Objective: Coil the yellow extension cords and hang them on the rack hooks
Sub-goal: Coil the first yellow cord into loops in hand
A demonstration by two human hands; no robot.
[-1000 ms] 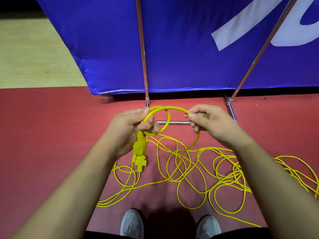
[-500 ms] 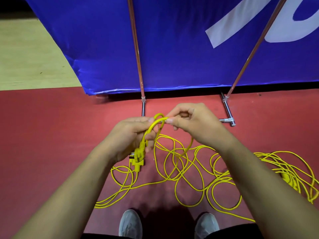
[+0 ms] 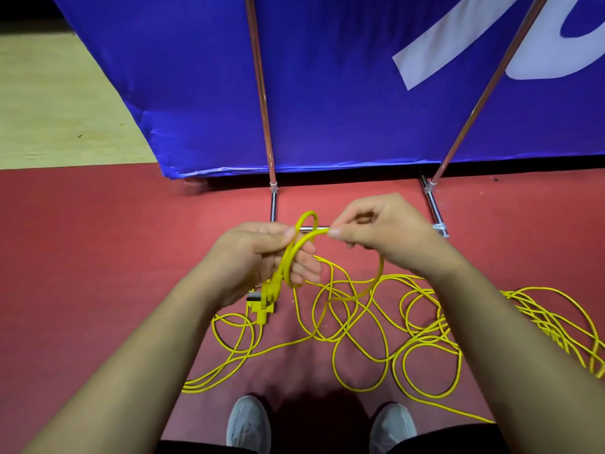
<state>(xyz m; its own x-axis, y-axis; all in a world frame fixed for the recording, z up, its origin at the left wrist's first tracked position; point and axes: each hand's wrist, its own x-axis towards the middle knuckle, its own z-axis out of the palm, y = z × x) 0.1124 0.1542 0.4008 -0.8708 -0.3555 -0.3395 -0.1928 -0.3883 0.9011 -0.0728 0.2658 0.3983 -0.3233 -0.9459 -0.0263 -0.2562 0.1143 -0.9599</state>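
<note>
The left hand (image 3: 258, 257) grips small loops of the yellow extension cord (image 3: 357, 326), plug (image 3: 263, 303) hanging just below; the right hand (image 3: 383, 231) pinches the cord beside it; the rest sprawls on the red floor (image 3: 98, 257).

Bright, even light, a soft shadow on the red floor (image 3: 82, 273) at six o'clock, wide-angle bowing toward the edges, sharp focus.

The left hand (image 3: 258, 257) and right hand (image 3: 386, 234) are held side by side above the floor (image 3: 98, 257), with a loop of extension cord (image 3: 381, 268) spanning between them. The plug (image 3: 263, 301) hangs just below the left hand. The rest of the cord lies in loose loops on the floor, beneath the hands and to their right. Behind the hands stands the rack (image 3: 260, 93), its poles rising in front of a banner (image 3: 343, 77). Two shoes (image 3: 248, 424) are nearest, before the cord.
</note>
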